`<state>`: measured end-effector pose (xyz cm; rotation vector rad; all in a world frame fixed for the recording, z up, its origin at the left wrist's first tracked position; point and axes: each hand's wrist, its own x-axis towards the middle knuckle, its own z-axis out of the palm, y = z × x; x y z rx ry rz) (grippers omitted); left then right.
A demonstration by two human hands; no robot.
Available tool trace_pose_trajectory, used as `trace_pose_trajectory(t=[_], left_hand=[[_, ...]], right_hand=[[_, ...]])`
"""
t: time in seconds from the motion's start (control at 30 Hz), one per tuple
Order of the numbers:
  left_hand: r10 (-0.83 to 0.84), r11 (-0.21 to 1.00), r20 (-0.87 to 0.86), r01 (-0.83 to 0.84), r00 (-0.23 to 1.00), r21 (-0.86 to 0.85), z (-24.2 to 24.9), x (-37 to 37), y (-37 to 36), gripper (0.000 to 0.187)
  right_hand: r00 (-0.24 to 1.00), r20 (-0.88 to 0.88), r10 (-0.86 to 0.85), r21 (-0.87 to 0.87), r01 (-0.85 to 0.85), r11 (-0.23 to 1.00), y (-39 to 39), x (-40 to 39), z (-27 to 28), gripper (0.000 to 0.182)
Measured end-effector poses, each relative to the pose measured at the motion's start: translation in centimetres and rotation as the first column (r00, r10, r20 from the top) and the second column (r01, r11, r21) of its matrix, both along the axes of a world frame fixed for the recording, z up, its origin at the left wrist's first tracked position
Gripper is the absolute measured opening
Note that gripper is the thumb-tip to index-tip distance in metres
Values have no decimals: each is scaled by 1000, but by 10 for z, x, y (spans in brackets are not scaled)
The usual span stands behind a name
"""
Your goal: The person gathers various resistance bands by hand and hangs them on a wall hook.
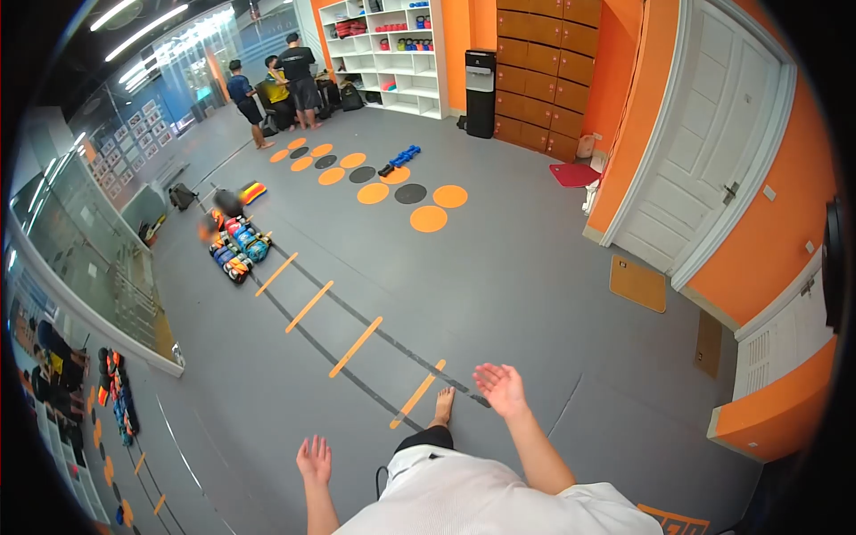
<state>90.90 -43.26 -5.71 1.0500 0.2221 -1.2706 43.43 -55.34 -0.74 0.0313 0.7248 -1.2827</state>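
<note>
My left hand (pixel 314 461) is raised low in the head view, palm up and fingers spread, holding nothing. Further forward, my right hand (pixel 501 390) is also open and empty, with its fingers stretched out above the grey floor (pixel 535 267). Between the hands, one bare foot (pixel 444 406) of mine stands by the nearest orange rung (pixel 417 394) of a ladder pattern on the floor. Dark side lines run from there to a colourful pile of padded gear (pixel 239 245), partly blurred. Neither hand touches anything.
Orange and dark floor discs (pixel 429 218) lie ahead, with blue dumbbell-like items (pixel 401 159) beside them. Several people stand at the back near a white shelf (pixel 406 61). A water dispenser (pixel 480 94), brown lockers (pixel 539 71) and a white door (pixel 700 134) line the right.
</note>
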Motion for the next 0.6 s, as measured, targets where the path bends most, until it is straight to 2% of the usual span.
trace_pose_trajectory(t=[0.03,0.07,0.13,0.17,0.23,0.27,0.33,0.37,0.4,0.43,0.5,0.6], left_hand=[[-55,995,-27,53,998,-82,-1,-5,-42,47],[-74,994,-25,71,997,-83,3,-12,-85,47],[-206,965,-30,198,978,-175,14,-51,-192,49],[-235,956,-51,222,971,-192,21,-74,-241,49],[-440,844,30,425,897,-328,41,-127,-336,52],[-452,835,17,430,892,-344,53,-158,-379,52],[-659,689,9,609,752,-393,80,-224,-452,52],[-717,629,29,664,696,-404,99,-260,-481,52],[-772,561,52,718,633,-413,116,-294,-504,52],[-786,541,59,731,616,-416,124,-325,-526,52],[-908,349,45,814,415,-464,130,-384,-569,52],[-940,264,64,836,334,-481,121,-449,-630,53]], right_hand=[[998,13,-57,33,57,998,-17,-15,-10,39],[997,16,-76,32,75,997,-29,-27,-11,39],[971,23,-240,122,235,964,-62,-59,-2,40],[963,3,-268,103,266,958,-77,-76,3,40],[922,-33,-386,56,388,920,-109,-105,27,41],[916,-47,-399,41,401,915,-125,-123,34,41],[845,-46,-532,-25,532,847,-150,-157,41,40],[838,-43,-544,-28,544,839,-160,-172,42,40],[787,-55,-614,-44,613,789,-171,-188,42,41],[728,-65,-682,-64,679,731,-184,-201,39,42],[672,-63,-738,-47,736,675,-210,-228,30,41],[594,-40,-803,24,804,594,-255,-275,6,40]])
